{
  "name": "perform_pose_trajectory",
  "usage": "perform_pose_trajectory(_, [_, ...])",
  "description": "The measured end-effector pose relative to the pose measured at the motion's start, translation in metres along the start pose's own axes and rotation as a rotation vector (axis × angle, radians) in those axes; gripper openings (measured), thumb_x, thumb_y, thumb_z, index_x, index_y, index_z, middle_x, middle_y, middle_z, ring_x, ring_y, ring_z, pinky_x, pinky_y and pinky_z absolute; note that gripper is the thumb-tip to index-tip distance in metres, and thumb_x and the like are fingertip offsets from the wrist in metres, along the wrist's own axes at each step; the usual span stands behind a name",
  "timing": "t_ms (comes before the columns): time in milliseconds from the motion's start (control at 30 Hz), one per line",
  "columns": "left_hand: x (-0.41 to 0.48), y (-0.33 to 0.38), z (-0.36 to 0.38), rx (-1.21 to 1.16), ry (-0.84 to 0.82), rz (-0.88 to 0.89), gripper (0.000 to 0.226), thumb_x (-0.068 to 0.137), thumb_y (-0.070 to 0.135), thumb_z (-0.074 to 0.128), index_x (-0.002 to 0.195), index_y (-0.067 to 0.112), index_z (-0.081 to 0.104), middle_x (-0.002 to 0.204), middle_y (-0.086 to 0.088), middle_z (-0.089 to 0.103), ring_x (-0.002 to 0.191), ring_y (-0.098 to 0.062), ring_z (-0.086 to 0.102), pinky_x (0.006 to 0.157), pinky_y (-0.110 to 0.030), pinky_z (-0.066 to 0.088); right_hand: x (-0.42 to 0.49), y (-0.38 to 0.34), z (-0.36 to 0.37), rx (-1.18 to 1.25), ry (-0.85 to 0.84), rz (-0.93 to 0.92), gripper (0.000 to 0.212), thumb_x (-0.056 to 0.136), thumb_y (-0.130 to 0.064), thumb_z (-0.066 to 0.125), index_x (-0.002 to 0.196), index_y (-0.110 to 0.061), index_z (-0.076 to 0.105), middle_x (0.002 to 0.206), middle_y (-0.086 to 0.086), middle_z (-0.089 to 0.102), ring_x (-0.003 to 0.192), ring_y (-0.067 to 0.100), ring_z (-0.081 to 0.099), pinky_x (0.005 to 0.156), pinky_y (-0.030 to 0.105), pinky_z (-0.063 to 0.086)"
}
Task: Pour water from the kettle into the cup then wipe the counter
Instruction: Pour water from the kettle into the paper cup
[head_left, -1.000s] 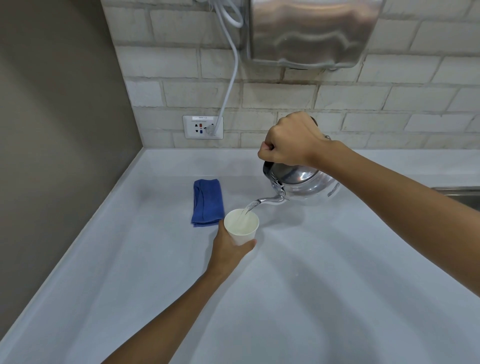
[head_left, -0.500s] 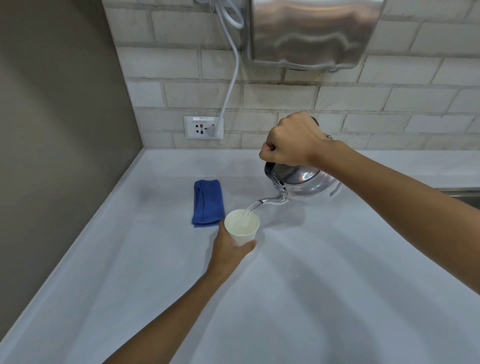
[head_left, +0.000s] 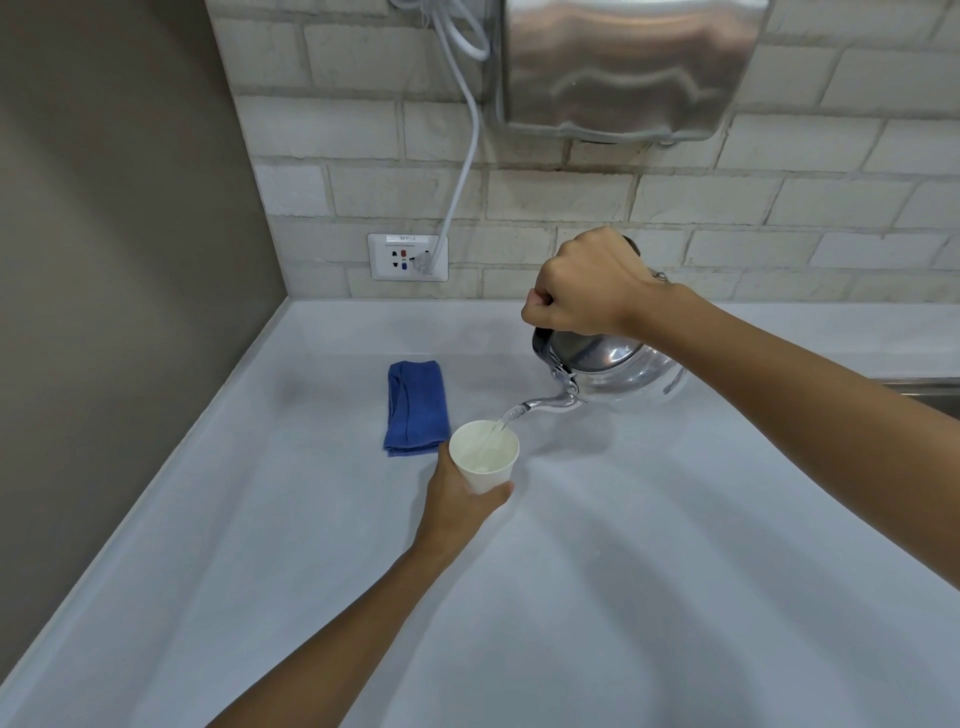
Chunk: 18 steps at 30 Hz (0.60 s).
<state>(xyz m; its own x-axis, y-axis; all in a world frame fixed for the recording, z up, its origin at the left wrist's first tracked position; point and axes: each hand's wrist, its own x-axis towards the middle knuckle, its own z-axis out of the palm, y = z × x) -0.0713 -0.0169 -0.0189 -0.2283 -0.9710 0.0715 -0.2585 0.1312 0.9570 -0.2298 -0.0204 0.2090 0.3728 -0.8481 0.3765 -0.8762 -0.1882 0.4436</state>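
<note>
Over the white desk (head_left: 623, 597), the right hand (head_left: 587, 286) fists the tilted steel kettle (head_left: 613, 369), spout aimed at eight o'clock into the white paper cup (head_left: 485, 457) clasped by the left hand (head_left: 457, 499).

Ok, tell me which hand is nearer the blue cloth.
Left. The left hand grips the cup right beside the blue cloth; the right hand holds the kettle farther off to the cloth's right.

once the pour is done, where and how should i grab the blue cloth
Take the blue cloth at its near short edge, coming from above with the left hand, which is closest once it lets go of the cup. It lies flat and folded on the counter, so pinching that whole edge should keep the layers together.
</note>
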Motion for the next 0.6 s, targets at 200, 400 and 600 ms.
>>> perform_pose_trajectory(200, [0.0,-0.0003,0.0004,0.002,-0.001,0.001,0.076,0.061,0.018,0.082,0.122,0.017,0.038,0.108,0.009,0.048,0.097,-0.009,0.045,0.066,-0.002,0.035,0.0001,0.0003,-0.0002,0.0,-0.005,-0.006,0.042,0.071,-0.017,0.049,0.044,-0.015,0.017,0.04,-0.002,0.01,0.042,0.014,0.005,0.048,0.019,0.009])
perform_pose_trajectory(400, [0.0012,-0.0016,0.0009,0.005,0.01,0.002,0.074,0.06,0.016,0.082,0.121,0.016,0.04,0.106,0.008,0.049,0.095,-0.01,0.045,0.059,0.009,0.031,0.0012,0.0008,-0.0008,0.01,-0.014,-0.003,0.037,0.071,-0.017,0.049,0.045,-0.012,0.023,0.04,-0.001,0.011,0.042,0.015,0.006,0.048,0.02,0.009])
perform_pose_trajectory(600, [0.001,-0.0015,0.0007,0.007,0.001,0.002,0.075,0.061,0.017,0.082,0.122,0.016,0.039,0.108,0.008,0.048,0.096,-0.01,0.045,0.062,0.005,0.033,0.0009,0.0017,-0.0003,0.003,-0.007,-0.011,0.041,0.071,-0.016,0.05,0.044,-0.013,0.019,0.04,-0.002,0.011,0.042,0.014,0.005,0.048,0.019,0.009])
